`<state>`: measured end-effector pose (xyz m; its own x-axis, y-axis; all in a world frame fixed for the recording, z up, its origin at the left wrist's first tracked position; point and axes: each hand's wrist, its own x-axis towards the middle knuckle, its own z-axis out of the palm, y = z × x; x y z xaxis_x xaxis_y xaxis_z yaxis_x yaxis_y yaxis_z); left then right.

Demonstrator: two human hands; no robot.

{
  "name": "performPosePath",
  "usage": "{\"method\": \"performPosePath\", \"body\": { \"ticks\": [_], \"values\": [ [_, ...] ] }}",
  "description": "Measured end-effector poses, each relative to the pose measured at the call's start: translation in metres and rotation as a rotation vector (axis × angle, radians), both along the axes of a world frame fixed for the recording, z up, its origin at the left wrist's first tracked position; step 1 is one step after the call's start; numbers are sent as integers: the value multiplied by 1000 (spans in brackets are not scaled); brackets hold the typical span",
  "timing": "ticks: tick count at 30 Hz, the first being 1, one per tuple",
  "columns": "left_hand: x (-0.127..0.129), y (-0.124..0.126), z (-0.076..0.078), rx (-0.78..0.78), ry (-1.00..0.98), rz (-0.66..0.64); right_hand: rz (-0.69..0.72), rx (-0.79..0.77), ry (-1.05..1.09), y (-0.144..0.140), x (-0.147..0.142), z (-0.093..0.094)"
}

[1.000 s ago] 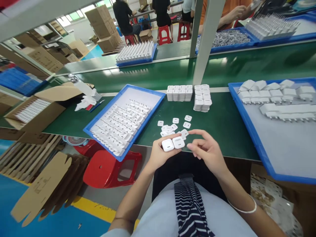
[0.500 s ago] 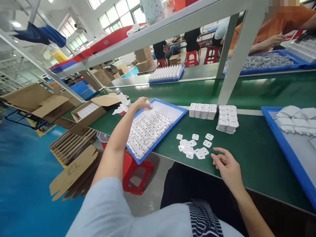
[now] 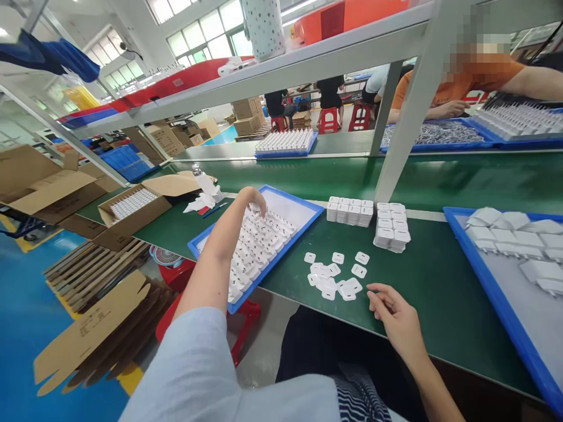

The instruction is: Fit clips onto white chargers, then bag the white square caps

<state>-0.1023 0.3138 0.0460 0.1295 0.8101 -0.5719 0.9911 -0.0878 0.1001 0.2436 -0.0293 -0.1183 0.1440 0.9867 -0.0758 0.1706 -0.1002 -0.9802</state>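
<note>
My left hand reaches over the blue-rimmed tray, bent down at the wrist with its fingers closed round a white plastic part. The fingertips are partly hidden behind the hand. Rows of similar white parts with small dark pins fill much of the tray. My right hand rests at the table's front edge, holding nothing, with thumb and forefinger a little apart. Just left of it lies a loose heap of thin white square plates, each with a slot.
Neat stacks of white plates stand behind the heap. Another blue tray with white parts sits at the right. An open carton is at the far left. Across the shelf post, a co-worker in an orange top sits by trays.
My left hand has lowered the white part from the tray's far corner to the rows of parts. My right hand stays by the loose plates. The whole view has shifted slightly.
</note>
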Motion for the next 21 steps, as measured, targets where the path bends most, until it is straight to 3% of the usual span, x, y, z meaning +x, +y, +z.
{"method": "performPosePath", "body": {
  "ticks": [2, 4, 11, 21],
  "values": [
    [-8, 1, 3, -180, 79, 59, -8, -22, -17, 0, 0, -2],
    [-16, 1, 6, -260, 104, 106, -16, -41, -41, 1, -1, -3],
    [-37, 3, 6, -182, 205, 213, -101, -68, -126, 0, -7, 5],
    [-25, 4, -1, -257, 221, 227, -115, -63, -181, 0, -8, 6]
  ]
}}
